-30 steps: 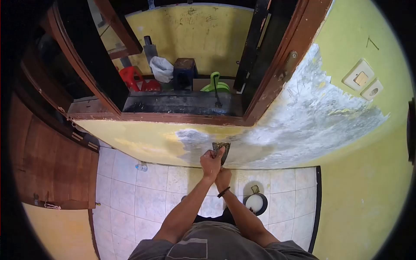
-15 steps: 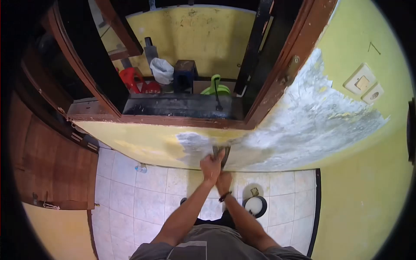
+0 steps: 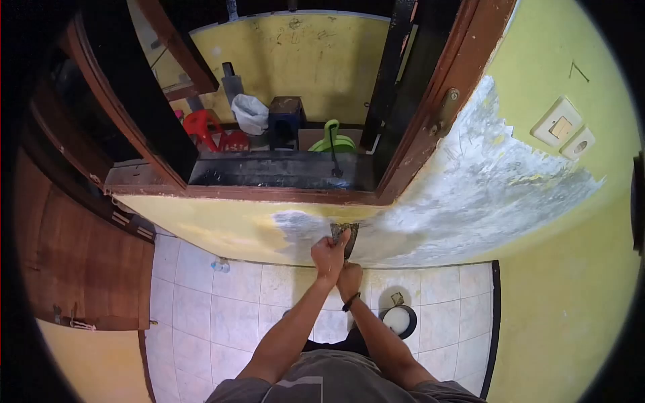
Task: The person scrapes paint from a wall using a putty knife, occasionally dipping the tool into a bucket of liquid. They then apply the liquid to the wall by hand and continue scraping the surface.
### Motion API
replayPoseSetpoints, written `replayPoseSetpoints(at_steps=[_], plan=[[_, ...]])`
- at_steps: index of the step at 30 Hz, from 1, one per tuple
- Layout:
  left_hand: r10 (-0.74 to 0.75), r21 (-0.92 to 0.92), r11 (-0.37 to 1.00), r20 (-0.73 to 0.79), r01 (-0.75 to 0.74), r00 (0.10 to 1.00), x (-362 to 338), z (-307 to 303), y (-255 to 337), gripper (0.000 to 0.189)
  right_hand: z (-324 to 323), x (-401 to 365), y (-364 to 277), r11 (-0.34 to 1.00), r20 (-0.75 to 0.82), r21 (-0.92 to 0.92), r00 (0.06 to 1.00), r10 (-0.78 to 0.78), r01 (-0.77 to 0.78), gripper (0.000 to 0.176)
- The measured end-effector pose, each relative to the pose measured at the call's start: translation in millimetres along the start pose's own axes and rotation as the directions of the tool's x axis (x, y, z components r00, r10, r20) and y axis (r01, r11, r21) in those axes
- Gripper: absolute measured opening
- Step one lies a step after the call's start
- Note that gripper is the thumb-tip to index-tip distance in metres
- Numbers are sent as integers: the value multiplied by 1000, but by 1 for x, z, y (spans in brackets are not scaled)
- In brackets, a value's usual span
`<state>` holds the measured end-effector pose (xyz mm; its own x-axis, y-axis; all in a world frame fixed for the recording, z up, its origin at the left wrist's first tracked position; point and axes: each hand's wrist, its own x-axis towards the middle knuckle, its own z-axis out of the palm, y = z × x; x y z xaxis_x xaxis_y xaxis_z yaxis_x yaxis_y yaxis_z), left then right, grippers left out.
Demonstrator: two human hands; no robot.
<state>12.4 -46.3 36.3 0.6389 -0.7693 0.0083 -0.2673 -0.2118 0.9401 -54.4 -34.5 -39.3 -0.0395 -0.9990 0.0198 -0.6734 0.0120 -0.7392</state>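
A wide, dark scraper [image 3: 348, 243] stands with its blade edge against the lower wall [image 3: 386, 235], below the window frame. My left hand [image 3: 328, 256] is closed around the blade's left side, its thumb stretched up along the blade face. Lower down, my right hand [image 3: 349, 279] is closed around the handle, which is mostly hidden by the fingers. Specks of debris show on the blade near its top edge. Around it the yellow paint gives way to a bare grey patch [image 3: 295, 232] on the left and a larger grey-white area [image 3: 484, 181] on the right.
A dark-rimmed bucket [image 3: 398, 322] with white contents stands on the tiled floor [image 3: 235, 316], a small square object [image 3: 397, 298] beside it. A plastic bottle [image 3: 220, 266] lies near the wall. The brown window frame [image 3: 289, 195] juts above my hands; a light switch [image 3: 560, 124] is at right.
The view has shifted slightly. Both hands keep their grip on the scraper, and more of its blade face, with debris on it, shows now.
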Motion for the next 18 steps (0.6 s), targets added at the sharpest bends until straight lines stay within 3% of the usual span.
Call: replayPoseSetpoints(at_steps=[1, 2, 3, 4, 5, 7, 8, 10, 11, 13, 14, 15, 16, 18], plan=[[-22, 12, 1000, 13, 22, 1000, -8, -2, -6, 59, 2, -14, 13, 964, 77, -174, 978, -192, 203, 34], [-25, 42, 999, -9, 25, 1000, -24, -5, -16, 60, 1, -46, 29, 965, 111, -187, 980, -164, 183, 34], [40, 47, 998, -58, -37, 998, -3, 1, -12, 61, 8, -38, 20, 997, 25, -65, 999, 43, -41, 33], [-102, -162, 981, 16, 103, 995, -7, 5, -19, 58, 9, -32, 11, 961, -23, 77, 963, 267, -265, 33], [-126, -148, 981, 25, 128, 992, -21, 3, -33, 58, 0, -50, 14, 956, -8, 66, 958, 288, -286, 33], [-18, -81, 997, -4, 18, 1000, -6, 0, -10, 52, -16, -28, -5, 998, 74, -61, 997, -6, 11, 33], [-23, -73, 997, 4, 23, 1000, -4, -3, 0, 52, -16, -20, -11, 998, 76, -60, 997, 5, -1, 33], [60, -209, 976, 11, -56, 998, 5, -9, 33, 52, -14, -3, -17, 969, -40, 238, 996, 83, -71, 32], [69, -211, 975, -5, -69, 998, 12, -3, 23, 52, -12, 1, -23, 968, -39, 245, 997, 65, -54, 32], [-75, -188, 979, 11, 76, 997, -4, 3, -10, 54, -12, -30, -15, 975, 1, 158, 987, 159, -157, 31], [-57, -196, 979, 7, 57, 998, 1, 7, -11, 54, -12, -24, -12, 976, -12, 166, 989, 146, -141, 31], [74, -102, 992, -39, -77, 997, 10, 4, -1, 55, -8, -12, -6, 995, -45, -37, 994, -99, 98, 30], [183, 10, 983, -61, -182, 981, 7, -1, 1, 56, -2, -12, 4, 920, -11, -247, 949, -315, 303, 29], [184, 27, 983, -68, -183, 981, -8, -3, 2, 57, 3, -24, 20, 932, -34, -231, 954, -296, 281, 29]])
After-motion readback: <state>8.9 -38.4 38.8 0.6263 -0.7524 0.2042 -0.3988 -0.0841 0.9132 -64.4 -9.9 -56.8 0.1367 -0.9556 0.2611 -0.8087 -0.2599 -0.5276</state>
